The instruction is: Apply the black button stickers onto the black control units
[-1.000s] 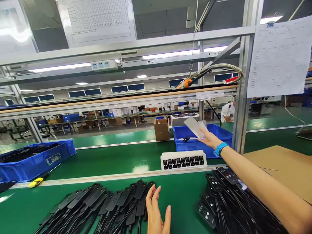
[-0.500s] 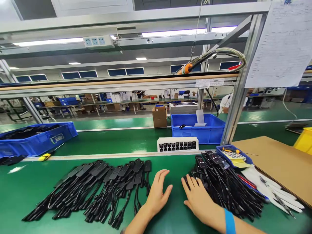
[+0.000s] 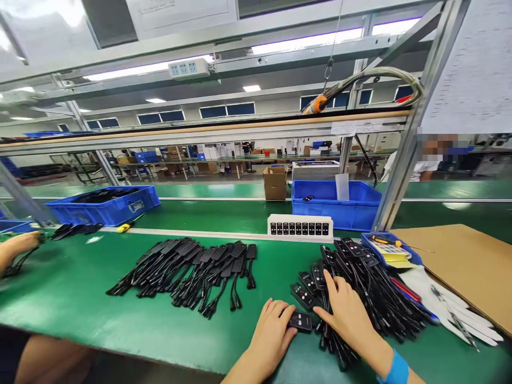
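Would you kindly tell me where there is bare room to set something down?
The green bench is bare between its near edge and the left cable pile. More room lies between the blue bin of black parts and the white block. From the left hand rightward it is crowded: black remote, right hand, right cable pile, blue tray, white glove.

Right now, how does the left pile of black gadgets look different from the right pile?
The left pile shows mostly plain tops, while the right pile shows small white and red marks on several.
The right hand is over the right pile, but no hand is on the left pile.
Both have black gadgets with cords, lying on the green table.
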{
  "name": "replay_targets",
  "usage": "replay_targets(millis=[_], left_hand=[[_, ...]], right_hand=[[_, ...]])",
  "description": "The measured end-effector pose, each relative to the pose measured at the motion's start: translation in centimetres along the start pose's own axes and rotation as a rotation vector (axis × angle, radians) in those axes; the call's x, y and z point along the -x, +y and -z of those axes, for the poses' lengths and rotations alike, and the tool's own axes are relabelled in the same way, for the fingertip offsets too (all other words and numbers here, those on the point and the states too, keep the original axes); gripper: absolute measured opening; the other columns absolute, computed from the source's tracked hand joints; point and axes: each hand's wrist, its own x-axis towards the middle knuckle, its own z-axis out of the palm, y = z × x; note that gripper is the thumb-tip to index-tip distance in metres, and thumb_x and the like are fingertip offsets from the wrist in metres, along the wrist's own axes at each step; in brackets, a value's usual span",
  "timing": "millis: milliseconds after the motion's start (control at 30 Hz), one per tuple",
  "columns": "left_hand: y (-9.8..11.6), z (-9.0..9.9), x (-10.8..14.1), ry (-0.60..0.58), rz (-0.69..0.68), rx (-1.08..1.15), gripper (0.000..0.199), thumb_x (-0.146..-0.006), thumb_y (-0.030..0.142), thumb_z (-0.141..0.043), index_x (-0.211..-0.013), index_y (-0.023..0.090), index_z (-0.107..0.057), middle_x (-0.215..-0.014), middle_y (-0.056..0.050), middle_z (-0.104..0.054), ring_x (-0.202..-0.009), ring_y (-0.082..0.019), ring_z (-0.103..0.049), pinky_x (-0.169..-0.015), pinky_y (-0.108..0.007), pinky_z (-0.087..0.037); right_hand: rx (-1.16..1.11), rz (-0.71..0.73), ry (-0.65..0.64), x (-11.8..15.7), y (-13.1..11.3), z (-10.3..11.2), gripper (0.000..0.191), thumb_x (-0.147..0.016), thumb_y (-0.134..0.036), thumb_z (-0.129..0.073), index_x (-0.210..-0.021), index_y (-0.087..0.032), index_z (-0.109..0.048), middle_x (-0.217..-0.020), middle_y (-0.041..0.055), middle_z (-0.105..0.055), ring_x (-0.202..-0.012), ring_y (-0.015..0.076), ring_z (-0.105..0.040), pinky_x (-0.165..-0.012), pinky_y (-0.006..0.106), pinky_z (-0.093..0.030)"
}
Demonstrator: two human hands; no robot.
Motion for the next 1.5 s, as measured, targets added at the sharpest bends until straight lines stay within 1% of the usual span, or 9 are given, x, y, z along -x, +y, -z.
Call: replay_targets(millis=[200,333,533,733,933,1067,1200,1400,1500], left_hand=[[1.1,1.5,2.8,-0.015,0.065,0.212,0.022,-0.086,0.031,-0.058,-0.105,0.022,-0.062,-0.101,-0.006,-0.063,-0.097,-0.023,-0.055,-0.088,-0.037,-0.045],[0.6,2.1,4.6,0.022,0.064,0.321,0.023,-0.09,0.031,-0.051,-0.109,0.024,-0.062,-0.103,-0.005,-0.063,-0.099,-0.021,-0.054,-0.091,-0.033,-0.042],[0.0,1.2,5.2,0.072,0.049,0.271,0.033,-0.086,0.03,-0.057,-0.119,0.023,-0.056,-0.113,-0.008,-0.062,-0.107,-0.023,-0.052,-0.103,-0.043,-0.034],[-0.1,0.3,5.4,0.134,0.086,0.279,0.034,-0.081,0.037,-0.067,-0.111,0.023,-0.06,-0.103,-0.006,-0.063,-0.1,-0.024,-0.054,-0.094,-0.041,-0.042],[-0.5,-0.3,6.7,0.274,0.13,0.34,0.058,-0.074,0.005,-0.059,-0.126,0.027,-0.046,-0.117,-0.007,-0.046,-0.102,-0.021,-0.051,-0.089,-0.037,-0.048],[-0.8,0.3,6.9,0.185,0.081,0.262,0.087,-0.068,-0.007,-0.049,-0.14,0.035,-0.027,-0.139,-0.008,-0.026,-0.103,-0.019,-0.047,-0.094,-0.042,-0.045],[-0.9,1.4,6.7,0.094,0.078,0.172,0.065,-0.073,0.004,-0.064,-0.128,0.032,-0.043,-0.138,-0.006,-0.034,-0.115,-0.025,-0.039,-0.101,-0.046,-0.038],[-0.4,1.7,6.7,0.003,0.05,0.114,0.041,-0.081,0.014,-0.063,-0.117,0.024,-0.046,-0.126,-0.005,-0.048,-0.116,-0.024,-0.04,-0.102,-0.041,-0.035],[0.1,1.8,6.7,-0.039,0.071,0.061,0.036,-0.085,0.017,-0.059,-0.118,0.022,-0.047,-0.121,-0.005,-0.052,-0.109,-0.024,-0.043,-0.097,-0.041,-0.037]], right_hand=[[-0.498,0.087,-0.088,0.8,0.6,-0.2,0.061,-0.076,-0.002,-0.031,-0.135,-0.017,-0.037,-0.1,0.008,-0.055,-0.088,0.0177,-0.061,-0.08,0.03,-0.053],[-0.569,0.097,-0.078,0.8,1.9,1.2,0.042,-0.081,-0.012,-0.034,-0.115,-0.018,-0.057,-0.103,0.0086,-0.062,-0.093,0.0196,-0.063,-0.083,0.033,-0.054],[-0.571,0.024,-0.344,1.9,2.1,0.5,0.033,-0.079,-0.027,-0.045,-0.1,-0.016,-0.068,-0.085,0.0088,-0.072,-0.076,0.0246,-0.068,-0.069,0.036,-0.057],[-0.605,0.18,-0.085,4.1,-1.3,0.8,0.028,-0.092,-0.023,-0.042,-0.106,-0.023,-0.066,-0.095,0.0068,-0.07,-0.086,0.0222,-0.065,-0.075,0.033,-0.055],[-0.551,0.417,-0.177,4.9,-3.9,1.2,0.034,-0.092,-0.009,-0.037,-0.107,-0.022,-0.065,-0.086,0.0053,-0.068,-0.08,0.0219,-0.06,-0.068,0.033,-0.051],[-0.624,0.275,-0.397,3.8,-4.8,2.1,0.03,-0.091,-0.009,-0.042,-0.1,-0.022,-0.067,-0.091,0.0031,-0.068,-0.087,0.0193,-0.061,-0.074,0.029,-0.049],[-0.563,0.233,-0.534,2.1,-5.7,2.9,0.019,-0.09,-0.014,-0.051,-0.093,-0.024,-0.067,-0.091,0.0003,-0.07,-0.088,0.0193,-0.063,-0.078,0.029,-0.046],[-0.154,0.184,-0.391,0.1,-8.1,1.2,0.006,-0.082,-0.02,-0.066,-0.084,-0.015,-0.063,-0.088,0.0115,-0.065,-0.08,0.0274,-0.062,-0.068,0.035,-0.047],[-0.148,0.175,-0.319,-0.5,-8.6,-0.1,0.026,-0.07,-0.02,-0.077,-0.089,-0.012,-0.062,-0.097,0.018,-0.061,-0.092,0.035,-0.057,-0.073,0.042,-0.048]])
